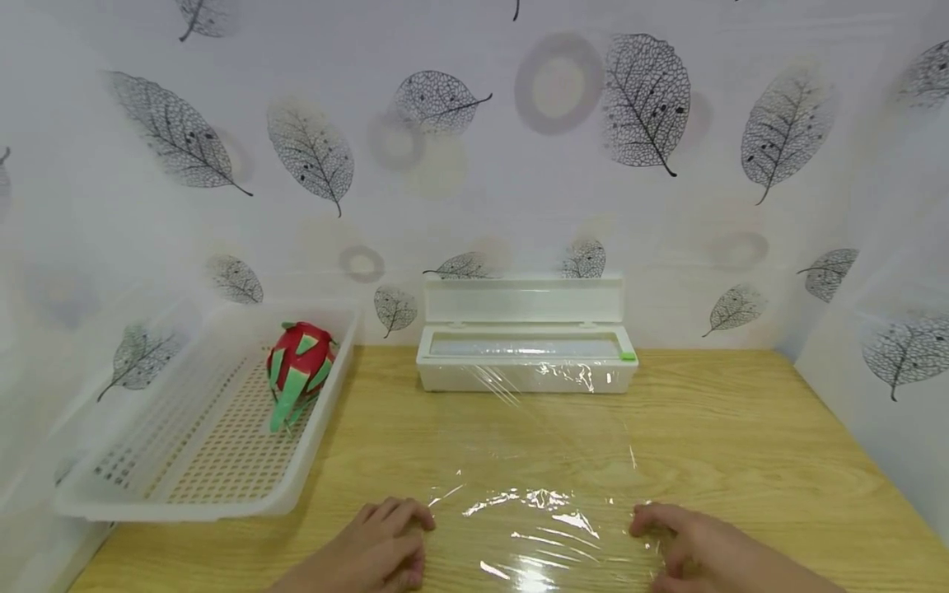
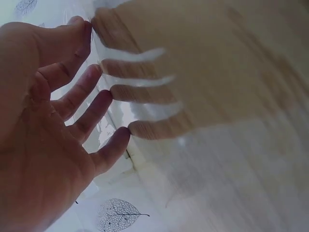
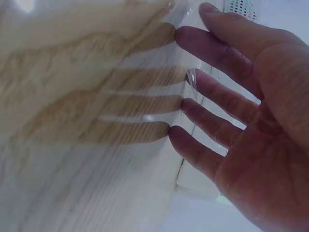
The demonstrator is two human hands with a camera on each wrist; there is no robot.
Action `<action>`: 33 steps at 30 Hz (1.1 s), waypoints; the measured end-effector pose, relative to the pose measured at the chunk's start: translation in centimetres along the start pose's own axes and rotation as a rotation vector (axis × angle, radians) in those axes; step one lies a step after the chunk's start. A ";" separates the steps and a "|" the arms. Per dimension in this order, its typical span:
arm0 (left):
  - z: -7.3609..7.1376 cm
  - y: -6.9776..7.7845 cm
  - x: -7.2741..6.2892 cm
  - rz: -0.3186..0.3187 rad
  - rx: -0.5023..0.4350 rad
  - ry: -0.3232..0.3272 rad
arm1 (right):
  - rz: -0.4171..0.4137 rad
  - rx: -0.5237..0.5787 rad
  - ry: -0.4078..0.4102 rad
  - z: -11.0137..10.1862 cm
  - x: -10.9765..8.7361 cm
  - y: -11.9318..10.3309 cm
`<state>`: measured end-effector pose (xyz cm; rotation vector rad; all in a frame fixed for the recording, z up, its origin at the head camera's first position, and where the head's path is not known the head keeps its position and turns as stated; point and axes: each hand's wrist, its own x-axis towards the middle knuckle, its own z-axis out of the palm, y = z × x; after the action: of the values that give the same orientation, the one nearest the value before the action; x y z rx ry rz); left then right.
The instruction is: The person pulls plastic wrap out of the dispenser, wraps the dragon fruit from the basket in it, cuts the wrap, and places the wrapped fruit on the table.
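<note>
A sheet of clear plastic wrap [image 1: 534,502] stretches over the wooden table toward me from a white wrap dispenser box [image 1: 528,377], whose lid [image 1: 523,300] stands up. By the sheet's left edge, my left hand [image 1: 378,548] rests its fingertips on the table; the left wrist view shows its fingers [image 2: 91,116] spread, with thumb and index fingertip close together. On the opposite edge, my right hand [image 1: 700,543] also touches down with spread fingertips, its thumb [image 3: 231,21] apart from the index finger. A bit of wrap glints beside its middle fingertip. Whether either hand pinches film is unclear.
At the left stands a white perforated plastic basket [image 1: 296,486] holding a red and green toy dragon fruit [image 1: 300,362]. A leaf-patterned covering [image 1: 482,189] rises behind the wooden table [image 1: 741,445] and along its sides. A small green tab [image 1: 628,357] sits on the box's right end.
</note>
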<state>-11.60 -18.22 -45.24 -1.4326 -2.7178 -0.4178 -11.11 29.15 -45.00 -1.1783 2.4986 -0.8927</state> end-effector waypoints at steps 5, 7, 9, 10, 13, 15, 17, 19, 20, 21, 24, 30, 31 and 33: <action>0.0 0.1 0.1 -0.018 0.005 0.009 | -0.058 -0.155 0.036 0.4 0.0 -0.1; -0.3 0.3 0.3 -0.050 -0.016 -0.019 | -0.060 -0.199 0.042 0.5 0.0 -0.2; -0.6 0.5 0.6 -0.094 -0.041 -0.034 | -0.063 -0.232 0.049 0.6 0.0 -0.2; -0.7 0.6 0.8 -0.120 -0.057 -0.037 | -0.057 -0.232 0.045 0.5 0.0 -0.3; -1.1 0.9 1.3 -0.184 -0.075 -0.014 | -0.057 -0.235 0.045 0.6 0.0 -0.4; -1.2 1.0 1.6 -0.205 -0.066 0.009 | -0.064 -0.231 0.046 0.7 0.1 -0.4; -1.3 1.0 1.7 -0.221 -0.071 0.009 | -0.064 -0.230 0.048 0.7 0.2 -0.5; -1.3 1.0 1.8 -0.228 -0.070 -0.006 | -0.065 -0.256 0.060 0.7 0.1 -0.5; -1.3 0.9 1.8 -0.228 -0.069 -0.009 | -0.062 -0.264 0.063 0.7 0.1 -0.5; -1.2 0.9 1.8 -0.228 -0.065 -0.015 | -0.061 -0.275 0.067 0.7 0.1 -0.5; -1.1 0.9 1.7 -0.197 -0.027 -0.002 | -0.050 -0.306 0.077 0.7 0.0 -0.5; -1.1 1.0 1.8 -0.187 0.020 -0.020 | -0.129 -0.340 0.157 0.8 -0.2 -0.5; -1.2 1.0 1.8 -0.199 0.026 -0.037 | -0.153 -0.354 0.183 0.9 -0.2 -0.5; -1.3 1.2 1.9 -0.212 0.046 -0.055 | -0.184 -0.367 0.226 1.0 -0.2 -0.5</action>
<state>-11.87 -16.37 -43.38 -1.1667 -2.9145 -0.3265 -10.23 28.63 -45.46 -1.5163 2.8623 -0.6547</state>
